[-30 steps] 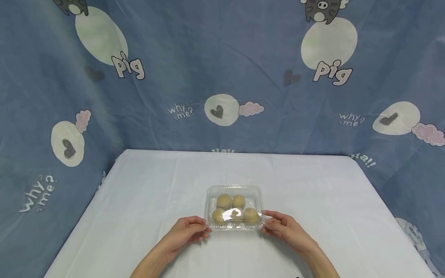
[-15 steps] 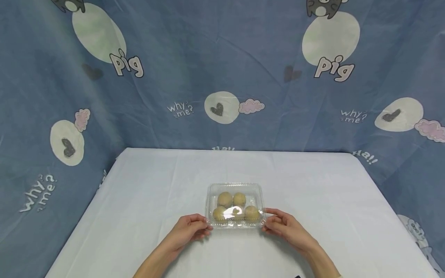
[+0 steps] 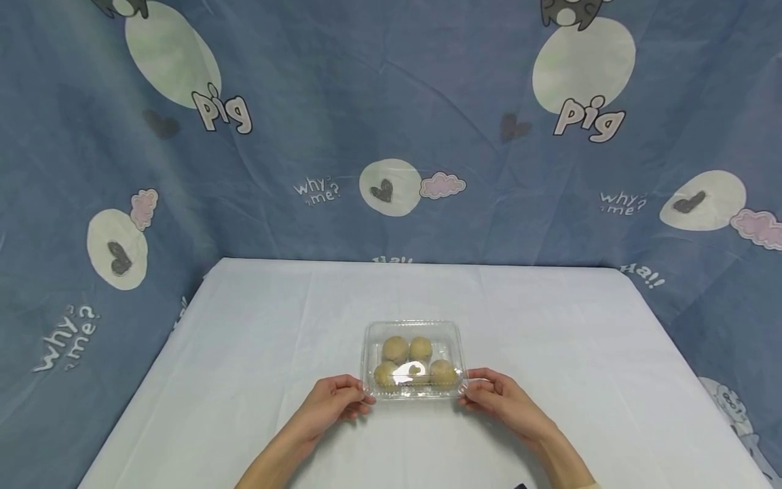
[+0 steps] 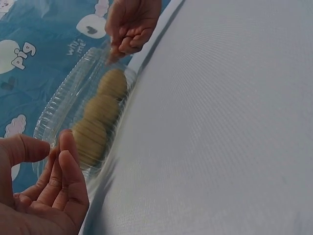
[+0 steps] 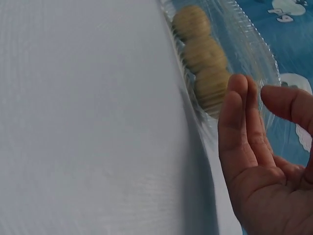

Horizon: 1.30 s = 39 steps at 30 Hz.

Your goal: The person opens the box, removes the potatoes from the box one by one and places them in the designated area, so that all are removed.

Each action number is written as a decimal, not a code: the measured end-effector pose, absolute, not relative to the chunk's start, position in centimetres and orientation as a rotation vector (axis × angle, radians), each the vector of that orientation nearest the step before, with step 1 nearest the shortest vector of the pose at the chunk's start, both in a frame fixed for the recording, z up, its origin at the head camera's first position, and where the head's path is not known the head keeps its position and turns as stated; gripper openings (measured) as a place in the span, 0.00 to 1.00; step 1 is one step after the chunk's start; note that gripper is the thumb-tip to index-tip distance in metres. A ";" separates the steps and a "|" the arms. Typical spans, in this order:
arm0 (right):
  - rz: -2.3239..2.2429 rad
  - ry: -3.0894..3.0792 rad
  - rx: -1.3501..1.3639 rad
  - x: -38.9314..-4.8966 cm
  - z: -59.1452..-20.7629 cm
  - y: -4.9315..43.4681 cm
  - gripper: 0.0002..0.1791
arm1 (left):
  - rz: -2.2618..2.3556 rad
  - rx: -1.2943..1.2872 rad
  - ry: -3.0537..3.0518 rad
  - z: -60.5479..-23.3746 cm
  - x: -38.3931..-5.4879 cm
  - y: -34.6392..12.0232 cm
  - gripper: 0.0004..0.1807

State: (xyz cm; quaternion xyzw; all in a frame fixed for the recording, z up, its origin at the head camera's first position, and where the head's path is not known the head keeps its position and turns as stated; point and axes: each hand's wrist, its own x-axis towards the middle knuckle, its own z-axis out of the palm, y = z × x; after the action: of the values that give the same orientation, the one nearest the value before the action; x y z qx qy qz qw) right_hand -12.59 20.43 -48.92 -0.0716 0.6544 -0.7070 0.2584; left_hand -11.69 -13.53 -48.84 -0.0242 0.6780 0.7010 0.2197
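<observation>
A clear plastic clamshell container (image 3: 444,339) sits on the white tabletop in the head view, its lid down with a bright glare on it. Inside lie several round, tan, dough-like balls (image 3: 395,349); their exact kind is unclear. My left hand (image 3: 330,406) pinches the near left corner between thumb and fingers, as the left wrist view also shows. At the near right corner, my right hand (image 3: 502,402) pinches the rim, its index finger along the side. Three balls (image 5: 205,55) show through the front wall in the right wrist view.
A white cloth (image 3: 550,319) covers the table. Behind and at the sides hangs a blue printed curtain (image 3: 275,136), meeting the table's back edge. A small dark item (image 3: 520,486) pokes in at the bottom edge of the head view.
Both hands stay at the container's near corners. The whole head view has shifted up slightly; the right index finger has shifted slightly at the rim.
</observation>
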 end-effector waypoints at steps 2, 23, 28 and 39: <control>-1.909 1.791 -0.168 -12.6 -49.1 20.3 0.21 | 1.940 -0.072 1.876 -48.8 -11.7 -13.5 0.07; -1.980 1.851 -0.046 -12.5 -49.9 19.1 0.09 | 2.064 -0.244 1.930 -49.3 -11.1 -12.1 0.06; -1.976 1.863 -0.038 -12.5 -50.0 18.9 0.05 | 2.075 -0.275 1.951 -49.4 -10.9 -11.8 0.04; -1.955 1.884 -0.043 -12.4 -49.8 18.9 0.05 | 2.082 -0.233 1.871 -49.5 -10.8 -12.3 0.07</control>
State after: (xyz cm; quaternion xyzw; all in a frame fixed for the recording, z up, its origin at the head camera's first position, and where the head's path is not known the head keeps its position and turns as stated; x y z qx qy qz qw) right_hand -12.39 18.88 -49.79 -0.0156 0.6781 -0.7037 0.2115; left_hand -10.76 -12.26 -49.50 -0.0817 0.6568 0.7311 0.1656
